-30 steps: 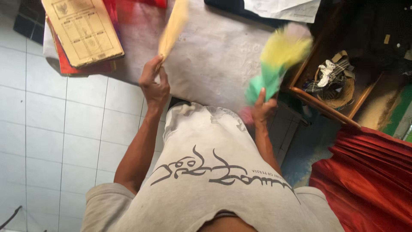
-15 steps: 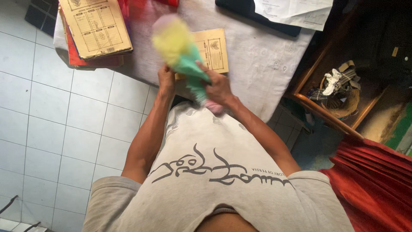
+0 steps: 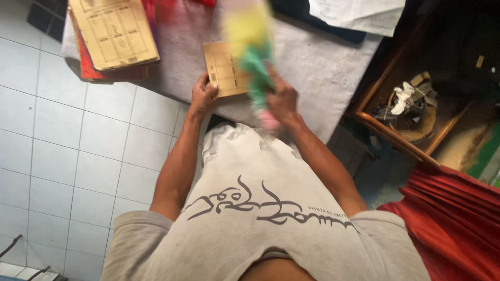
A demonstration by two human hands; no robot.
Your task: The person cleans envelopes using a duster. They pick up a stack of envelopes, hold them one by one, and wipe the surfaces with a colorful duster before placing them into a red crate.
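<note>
My left hand (image 3: 203,96) grips the near edge of a small tan booklet (image 3: 223,67) that lies flat on the grey-covered table (image 3: 323,67). My right hand (image 3: 281,99) is closed around the pink handle of a feather duster (image 3: 249,44) with a yellow and green head. The duster's head is blurred and hangs over the booklet's right side.
A stack of larger tan and red folders (image 3: 112,36) lies at the table's far left corner. White papers (image 3: 359,13) rest at the table's far right. A wooden shelf (image 3: 401,140) holding rags stands to the right, with red cloth (image 3: 458,218) below it. White floor tiles (image 3: 67,156) spread to the left.
The booklet went from raised in my left hand to flat on the table. The duster swung from the right side to over the booklet.
</note>
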